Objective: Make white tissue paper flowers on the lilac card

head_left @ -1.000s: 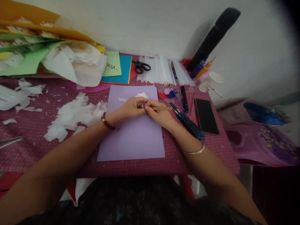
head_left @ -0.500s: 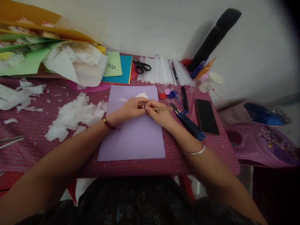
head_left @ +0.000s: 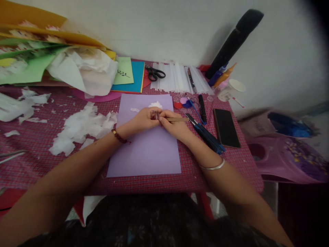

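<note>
Head view: both hands are seen meeting over the far half of a lilac rectangular paper sheet [head_left: 146,154], which lies flat beneath them on a red checked tablecloth [head_left: 38,144]. The left hand [head_left: 145,118] is closed, its fingertips pinched at the left end of a thin brown wooden stick [head_left: 180,119]; what is pinched there is hidden and cannot be told. The right hand [head_left: 174,127] is closed on the stick, whose free end juts out to the right of the knuckles. Just beyond the fingertips, a small white ruffled tissue tuft [head_left: 155,104] rests on the sheet, apart from the hands. A blue-and-black craft knife [head_left: 205,134] and a flat black phone [head_left: 226,127] are laid to the right of the right hand; a heap of torn white tissue scraps [head_left: 82,127] is spread left of the left wrist.

Fine fingertip work at the stick's tip appears to be in hand. It is judged best done with the stick held level and turned gently, the left pinch made light and steady, since thin tissue is easily torn, and with the wrists rested on the sheet
</note>
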A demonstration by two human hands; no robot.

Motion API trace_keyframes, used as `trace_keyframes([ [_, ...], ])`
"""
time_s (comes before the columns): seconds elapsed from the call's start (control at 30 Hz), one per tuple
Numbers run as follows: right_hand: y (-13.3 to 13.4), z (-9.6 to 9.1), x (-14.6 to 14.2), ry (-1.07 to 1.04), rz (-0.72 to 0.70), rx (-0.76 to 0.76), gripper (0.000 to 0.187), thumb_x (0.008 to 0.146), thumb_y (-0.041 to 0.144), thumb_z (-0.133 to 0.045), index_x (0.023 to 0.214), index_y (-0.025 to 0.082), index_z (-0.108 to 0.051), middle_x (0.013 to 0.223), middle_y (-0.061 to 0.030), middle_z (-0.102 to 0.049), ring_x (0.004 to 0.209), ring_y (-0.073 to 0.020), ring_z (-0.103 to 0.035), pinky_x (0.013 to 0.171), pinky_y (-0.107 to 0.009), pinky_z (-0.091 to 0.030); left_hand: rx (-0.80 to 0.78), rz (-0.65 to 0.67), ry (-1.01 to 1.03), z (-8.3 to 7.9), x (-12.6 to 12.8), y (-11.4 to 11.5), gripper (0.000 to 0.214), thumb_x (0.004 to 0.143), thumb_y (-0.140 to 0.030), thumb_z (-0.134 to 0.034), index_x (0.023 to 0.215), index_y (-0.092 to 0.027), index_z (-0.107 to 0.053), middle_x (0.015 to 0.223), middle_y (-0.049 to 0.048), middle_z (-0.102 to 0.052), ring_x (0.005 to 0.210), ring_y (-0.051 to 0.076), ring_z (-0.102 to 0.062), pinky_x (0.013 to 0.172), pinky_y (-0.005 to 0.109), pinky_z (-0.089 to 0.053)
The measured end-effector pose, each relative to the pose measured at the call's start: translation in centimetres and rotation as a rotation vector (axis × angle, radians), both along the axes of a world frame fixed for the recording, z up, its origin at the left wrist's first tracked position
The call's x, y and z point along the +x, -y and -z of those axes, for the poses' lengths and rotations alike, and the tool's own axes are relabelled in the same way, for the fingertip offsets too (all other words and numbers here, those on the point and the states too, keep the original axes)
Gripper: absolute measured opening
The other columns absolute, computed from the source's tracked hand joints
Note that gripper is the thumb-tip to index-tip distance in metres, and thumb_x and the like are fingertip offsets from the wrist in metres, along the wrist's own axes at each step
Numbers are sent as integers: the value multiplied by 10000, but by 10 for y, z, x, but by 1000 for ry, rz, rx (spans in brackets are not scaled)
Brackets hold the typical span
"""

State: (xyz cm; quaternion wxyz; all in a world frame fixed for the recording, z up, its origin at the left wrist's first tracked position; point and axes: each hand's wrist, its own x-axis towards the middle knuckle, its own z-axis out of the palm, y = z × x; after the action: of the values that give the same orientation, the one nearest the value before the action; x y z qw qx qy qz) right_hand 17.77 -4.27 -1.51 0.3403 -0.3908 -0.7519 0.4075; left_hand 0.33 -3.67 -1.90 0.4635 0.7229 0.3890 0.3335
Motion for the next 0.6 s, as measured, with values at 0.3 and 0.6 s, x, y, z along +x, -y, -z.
trace_keyframes([
  [0.3,-2,0,0,-25,9,-23,172,874,273,-505,717,206,-523,704,6,-569,671,-130,-514,641,-284,-410,-118,100,150,-6,-4,-1,206,758,-162,-641,964,-149,-629,717,-21,-634,588,67,-523,553,179,-412],
  [0.6,-7,7,3,-197,51,-117,300,924,504,-489,831,221,-526,708,7,-583,590,-126,-557,561,-274,-447,-216,-22,286,-6,-5,0,344,811,-192,-632,1151,-158,-604,726,-19,-635,577,85,-578,570,215,-489],
])
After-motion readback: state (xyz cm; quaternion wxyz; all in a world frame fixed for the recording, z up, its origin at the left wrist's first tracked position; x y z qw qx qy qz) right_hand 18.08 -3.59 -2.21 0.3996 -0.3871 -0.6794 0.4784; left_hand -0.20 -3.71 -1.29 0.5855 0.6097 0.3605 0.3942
